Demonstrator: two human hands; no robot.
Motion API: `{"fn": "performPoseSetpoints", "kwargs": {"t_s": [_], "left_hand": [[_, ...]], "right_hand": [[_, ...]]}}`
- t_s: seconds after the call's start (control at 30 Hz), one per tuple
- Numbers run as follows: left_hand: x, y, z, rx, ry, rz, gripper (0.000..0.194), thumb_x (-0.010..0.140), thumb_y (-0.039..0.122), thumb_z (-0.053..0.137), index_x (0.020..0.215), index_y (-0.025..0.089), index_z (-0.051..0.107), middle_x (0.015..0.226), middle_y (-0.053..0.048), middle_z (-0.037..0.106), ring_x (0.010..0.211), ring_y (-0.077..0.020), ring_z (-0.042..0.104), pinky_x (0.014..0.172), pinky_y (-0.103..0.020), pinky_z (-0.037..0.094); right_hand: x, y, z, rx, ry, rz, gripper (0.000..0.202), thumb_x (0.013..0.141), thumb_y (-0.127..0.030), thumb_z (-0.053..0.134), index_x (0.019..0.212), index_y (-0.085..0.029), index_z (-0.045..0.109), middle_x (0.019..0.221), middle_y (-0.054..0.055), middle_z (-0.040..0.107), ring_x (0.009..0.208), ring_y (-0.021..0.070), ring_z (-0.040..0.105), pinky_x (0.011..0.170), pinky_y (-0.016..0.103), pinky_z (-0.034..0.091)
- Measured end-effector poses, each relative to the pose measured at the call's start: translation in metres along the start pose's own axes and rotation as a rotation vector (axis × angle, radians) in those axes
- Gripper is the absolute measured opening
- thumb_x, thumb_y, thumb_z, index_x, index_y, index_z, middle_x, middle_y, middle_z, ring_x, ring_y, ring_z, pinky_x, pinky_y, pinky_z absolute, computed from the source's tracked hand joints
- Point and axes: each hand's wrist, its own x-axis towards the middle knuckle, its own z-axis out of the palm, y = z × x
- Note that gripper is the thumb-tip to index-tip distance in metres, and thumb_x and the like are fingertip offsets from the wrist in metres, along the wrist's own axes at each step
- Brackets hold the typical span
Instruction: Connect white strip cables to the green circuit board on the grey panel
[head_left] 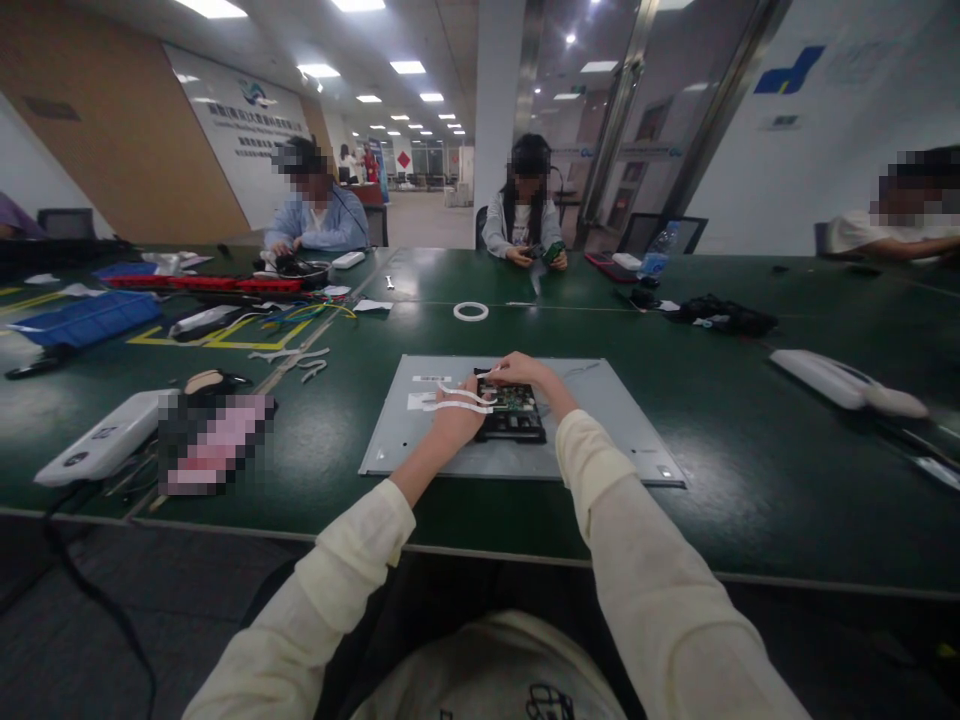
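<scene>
A flat grey metal panel (600, 430) lies on the green table before me. On its middle sits a black frame (517, 436) with a green circuit board (517, 398) inside. My left hand (456, 412) is at the frame's left edge, fingers bent in; what they grip is hidden. Wavy white strips (469, 407) run across the back of this hand toward the board. Over the frame's top edge, my right hand (525, 370) has its fingers pinched together at a small whitish end, too small to name.
Beyond the panel lies a white ring (471, 312). Toward the left are white strips (304, 362), a blue tray (90, 318) and a white case (105, 435). A white device (817, 378) and black bundle (720, 315) lie right. Other people sit around the table.
</scene>
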Motion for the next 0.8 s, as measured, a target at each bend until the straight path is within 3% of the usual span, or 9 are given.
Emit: {"fn": "performPoseSetpoints", "kwargs": {"t_s": [0.17, 0.33, 0.57, 0.8], "left_hand": [[-0.001, 0.001, -0.001, 0.019, 0.005, 0.04, 0.031, 0.091, 0.033, 0.04, 0.112, 0.013, 0.051, 0.102, -0.015, 0.065, 0.099, -0.0277, 0.06, 0.085, -0.042, 0.043], [-0.004, 0.003, -0.003, -0.004, 0.024, 0.011, 0.032, 0.09, 0.03, 0.041, 0.116, 0.013, 0.051, 0.109, -0.015, 0.063, 0.107, -0.0278, 0.057, 0.092, -0.046, 0.039], [-0.006, 0.004, -0.008, -0.023, 0.024, -0.003, 0.036, 0.088, 0.027, 0.045, 0.121, 0.013, 0.051, 0.113, -0.017, 0.062, 0.114, -0.0288, 0.053, 0.095, -0.048, 0.037], [-0.007, 0.003, -0.004, -0.008, 0.0, -0.023, 0.038, 0.091, 0.032, 0.038, 0.124, 0.016, 0.049, 0.119, -0.015, 0.059, 0.117, -0.0265, 0.05, 0.098, -0.049, 0.035]], "right_hand": [[-0.004, 0.003, -0.001, 0.037, -0.031, -0.01, 0.027, 0.084, -0.026, 0.048, 0.086, -0.013, 0.072, 0.079, 0.003, 0.07, 0.067, 0.0094, 0.061, 0.06, 0.014, 0.042], [-0.003, 0.003, 0.007, -0.09, 0.026, 0.044, 0.023, 0.076, -0.026, 0.053, 0.071, -0.014, 0.071, 0.069, 0.006, 0.067, 0.068, 0.0147, 0.061, 0.059, 0.019, 0.04], [-0.001, -0.008, 0.01, -0.197, 0.072, 0.115, 0.017, 0.071, -0.021, 0.055, 0.067, -0.016, 0.071, 0.077, 0.011, 0.068, 0.075, 0.019, 0.062, 0.061, 0.022, 0.039], [-0.007, 0.007, 0.01, -0.213, 0.135, 0.169, 0.031, 0.074, -0.041, 0.058, 0.066, -0.014, 0.07, 0.071, 0.012, 0.067, 0.072, 0.0197, 0.062, 0.061, 0.023, 0.041]]}}
